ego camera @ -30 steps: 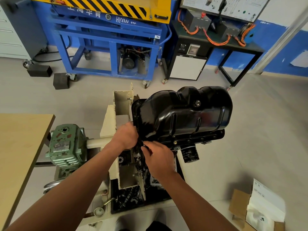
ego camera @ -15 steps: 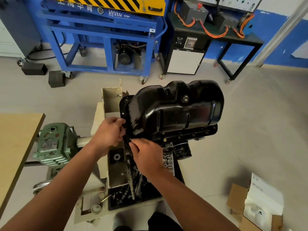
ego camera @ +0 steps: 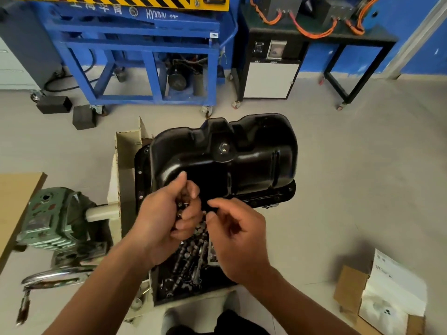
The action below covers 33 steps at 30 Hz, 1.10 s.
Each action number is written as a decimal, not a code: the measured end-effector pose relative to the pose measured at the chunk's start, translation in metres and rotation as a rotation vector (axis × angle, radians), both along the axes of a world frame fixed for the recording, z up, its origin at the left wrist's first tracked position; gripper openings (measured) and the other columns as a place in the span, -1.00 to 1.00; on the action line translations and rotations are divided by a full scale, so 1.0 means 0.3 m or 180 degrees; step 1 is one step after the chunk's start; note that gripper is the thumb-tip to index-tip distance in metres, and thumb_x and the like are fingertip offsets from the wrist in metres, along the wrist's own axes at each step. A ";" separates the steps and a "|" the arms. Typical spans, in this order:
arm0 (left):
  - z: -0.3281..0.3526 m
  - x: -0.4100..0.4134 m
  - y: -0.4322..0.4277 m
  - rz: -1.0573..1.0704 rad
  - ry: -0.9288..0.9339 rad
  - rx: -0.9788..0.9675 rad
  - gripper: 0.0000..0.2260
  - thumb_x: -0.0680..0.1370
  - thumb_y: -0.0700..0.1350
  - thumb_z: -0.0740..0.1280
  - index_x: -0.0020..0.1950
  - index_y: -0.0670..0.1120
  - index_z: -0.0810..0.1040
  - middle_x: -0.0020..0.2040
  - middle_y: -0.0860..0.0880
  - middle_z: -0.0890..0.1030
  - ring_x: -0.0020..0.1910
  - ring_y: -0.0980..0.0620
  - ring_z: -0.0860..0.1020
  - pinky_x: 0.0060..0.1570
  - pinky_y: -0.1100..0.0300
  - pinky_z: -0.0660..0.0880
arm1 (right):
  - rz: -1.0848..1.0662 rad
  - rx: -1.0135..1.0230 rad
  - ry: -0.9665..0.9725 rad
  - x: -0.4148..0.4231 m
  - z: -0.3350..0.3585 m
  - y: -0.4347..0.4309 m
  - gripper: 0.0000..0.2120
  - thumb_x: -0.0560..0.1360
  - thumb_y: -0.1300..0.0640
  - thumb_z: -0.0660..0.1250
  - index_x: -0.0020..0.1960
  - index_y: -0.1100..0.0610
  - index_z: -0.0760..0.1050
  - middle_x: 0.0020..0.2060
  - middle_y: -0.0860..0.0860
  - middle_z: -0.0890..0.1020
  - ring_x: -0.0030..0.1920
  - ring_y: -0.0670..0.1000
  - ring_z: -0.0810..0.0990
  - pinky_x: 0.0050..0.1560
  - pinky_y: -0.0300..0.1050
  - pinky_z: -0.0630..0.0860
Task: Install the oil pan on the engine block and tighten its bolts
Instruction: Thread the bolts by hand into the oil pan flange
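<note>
Surrounds: green gearbox [ego camera: 53, 221] L, wooden tabletop [ego camera: 17, 197] at L edge, blue wheeled frame [ego camera: 145, 56] & black bench [ego camera: 314, 42] far, 2 black blocks [ego camera: 54, 104] on floor far L, cardboard box [ego camera: 350, 288] w/ white sheets near R; L hand [ego camera: 162, 221] & R hand [ego camera: 239, 235] block near-L corner of oil pan [ego camera: 242, 165]. Containers: black tray [ego camera: 159, 286], near, under the hands, holds camshafts & loose metal parts. Oil pan sits centre, sump up, by cream stand [ego camera: 125, 151]; L hand curled round several bolts [ego camera: 182, 206], R hand just beside it, thumb & forefinger nearly closed, can't tell if pinching anything.
</note>
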<state>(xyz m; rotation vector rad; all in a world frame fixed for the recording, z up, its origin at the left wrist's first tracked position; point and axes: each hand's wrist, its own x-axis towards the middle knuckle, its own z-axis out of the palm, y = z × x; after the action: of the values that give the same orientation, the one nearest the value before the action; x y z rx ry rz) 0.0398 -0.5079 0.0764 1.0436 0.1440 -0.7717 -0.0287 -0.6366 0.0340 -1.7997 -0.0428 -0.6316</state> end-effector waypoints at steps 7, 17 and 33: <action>-0.050 -0.037 -0.261 -0.0098 -0.0239 0.0971 -0.51 0.64 0.22 0.16 -0.22 -0.05 0.69 -0.48 -0.06 0.44 -0.58 0.06 0.35 -0.63 0.29 0.23 | 0.0632 -0.0793 0.1080 -0.041 0.062 -0.225 -0.75 0.47 0.09 0.28 0.10 0.02 0.63 -0.30 -0.20 0.56 -0.32 -0.06 0.52 -0.31 -0.31 0.40; -0.161 -0.167 -0.433 -0.0322 -0.0166 0.1104 -0.48 0.61 0.27 0.15 -0.29 -0.07 0.62 -0.35 -0.10 0.52 -0.50 0.05 0.30 -0.54 0.26 0.19 | 0.1210 -0.0258 0.1941 -0.088 0.013 -0.426 -0.86 0.48 0.20 0.40 -0.23 0.03 0.60 -0.49 -0.07 0.53 -0.50 -0.12 0.43 -0.41 -0.31 0.42; -0.235 -0.198 -0.479 -0.0194 0.0153 0.1286 -0.53 0.69 0.13 0.15 -0.35 -0.08 0.43 -0.46 -0.02 0.35 -0.52 0.08 0.25 -0.51 0.22 0.15 | 0.0742 -0.0136 0.1638 -0.130 -0.103 -0.465 -0.87 0.60 0.14 0.31 0.04 0.01 0.63 -0.17 -0.17 0.66 -0.12 -0.13 0.65 -0.12 -0.32 0.55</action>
<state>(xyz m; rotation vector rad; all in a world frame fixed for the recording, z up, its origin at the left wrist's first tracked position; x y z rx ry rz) -0.0197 -0.6518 0.0059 1.4168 0.3199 -0.8430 -0.0677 -0.7762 0.0031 -1.9147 0.0822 0.0072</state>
